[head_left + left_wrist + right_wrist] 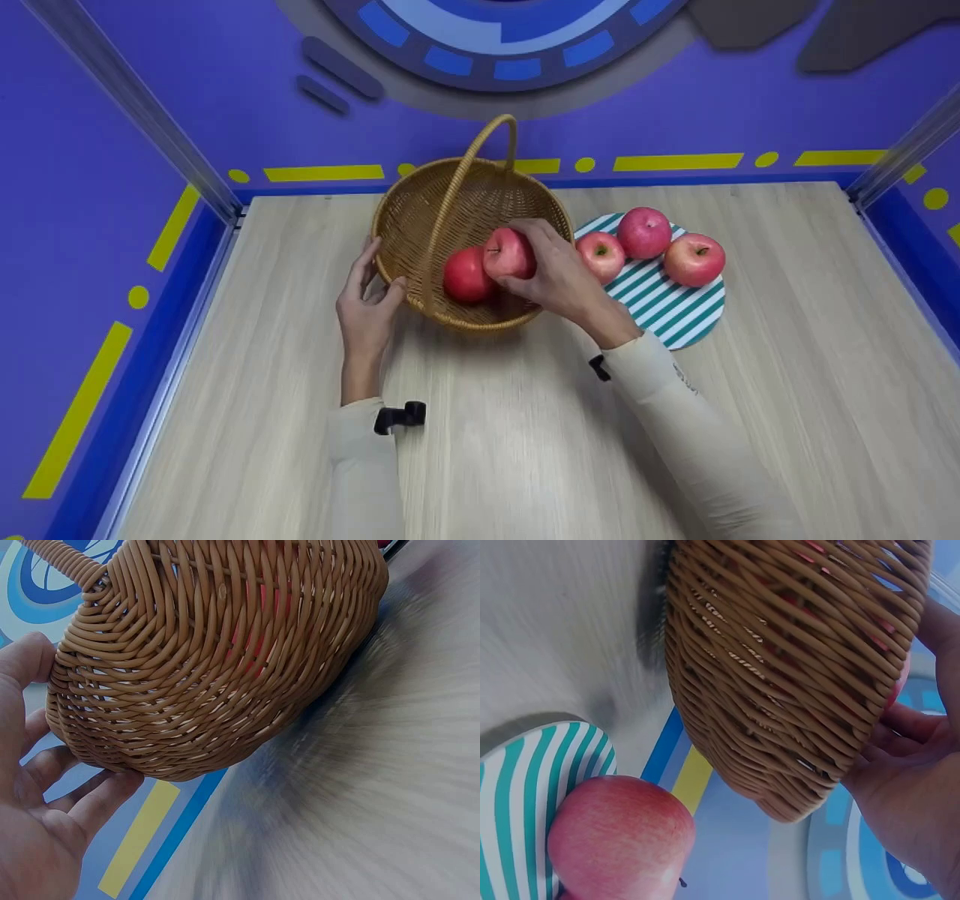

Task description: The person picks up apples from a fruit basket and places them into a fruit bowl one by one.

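We see a wicker basket (pixel 491 325) on a pale wooden table (pixel 487 450), with its arched handle (pixel 454 184) rising over it. The left hand (pixel 366 315) grips the basket's left side, thumb and fingers spread fairly wide apart; in the left wrist view, we see the fingers bent against the outer weave. The right hand (pixel 559 274) holds a pinkish-red apple (pixel 504 253) between thumb and fingers, a grip about as wide as the fruit. That apple is over the right half of the basket, its stem end facing left. A deeper red apple (pixel 463 277) lies inside the basket, partly hidden behind the held one; we cannot tell whether the two touch.

To the right of the basket, we find a round mat (pixel 656 307) with green and white stripes. Three more apples sit on it: a paler one (pixel 600 257) nearest the basket, a dark pink one (pixel 645 232) at the back, and a yellowish-red one (pixel 694 260) at the right edge.

We notice a small dark marking (pixel 684 379) on the beige right sleeve (pixel 697 427), too small for us to read. The blue-purple back wall (pixel 247 127) carries printed yellow bars and dots, along with a large circular design (pixel 517 70).
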{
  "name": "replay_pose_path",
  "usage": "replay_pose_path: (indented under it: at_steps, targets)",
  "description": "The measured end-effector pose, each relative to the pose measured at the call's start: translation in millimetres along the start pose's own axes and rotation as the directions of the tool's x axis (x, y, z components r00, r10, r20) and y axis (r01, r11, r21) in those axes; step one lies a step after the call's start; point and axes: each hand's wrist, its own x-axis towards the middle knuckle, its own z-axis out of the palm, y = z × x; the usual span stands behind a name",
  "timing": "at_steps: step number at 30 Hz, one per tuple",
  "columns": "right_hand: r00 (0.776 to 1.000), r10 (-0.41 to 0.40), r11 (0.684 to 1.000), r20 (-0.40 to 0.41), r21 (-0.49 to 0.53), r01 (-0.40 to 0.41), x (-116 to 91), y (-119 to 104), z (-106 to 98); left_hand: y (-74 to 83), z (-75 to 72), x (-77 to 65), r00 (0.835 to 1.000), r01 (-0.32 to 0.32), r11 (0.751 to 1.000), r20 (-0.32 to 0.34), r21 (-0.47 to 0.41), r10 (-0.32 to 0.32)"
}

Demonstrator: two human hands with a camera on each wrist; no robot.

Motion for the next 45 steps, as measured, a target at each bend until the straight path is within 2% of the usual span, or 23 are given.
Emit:
replay_pose_path:
  at_steps: [12, 23, 28, 38, 45]
  targets:
    - [0.988, 0.049, 0.993, -0.149, 0.115, -0.032, -16.7, 1.4, -10.9, -0.6, -0.5, -0.2, 1.000, -0.002, 1.000, 0.001, -0.010, 0.002]
    - [0.959, 0.046, 0.982, -0.280, 0.190, 0.008, -33.6, 6.9, -14.7, -0.7, -0.5, 0.5, 1.000, 0.007, 1.000, -0.004, -0.019, -0.007]
    - [0.938, 0.041, 0.980, -0.344, 0.197, 0.029, -38.8, 9.5, -16.0, -0.4, -0.6, -0.5, 1.000, -0.013, 1.000, 0.001, 0.020, 0.013]
    - [0.915, 0.099, 0.930, -0.391, 0.364, 0.055, -50.0, 21.9, -22.0, -1.0, -1.5, -0.9, 1.000, -0.017, 1.000, 0.004, 0.006, 0.017]
    - [0.896, 0.160, 0.934, -0.413, 0.357, -0.002, -60.0, 32.7, -31.5, -1.8, -1.1, -0.1, 1.000, -0.021, 1.000, 0.000, 0.009, 0.021]
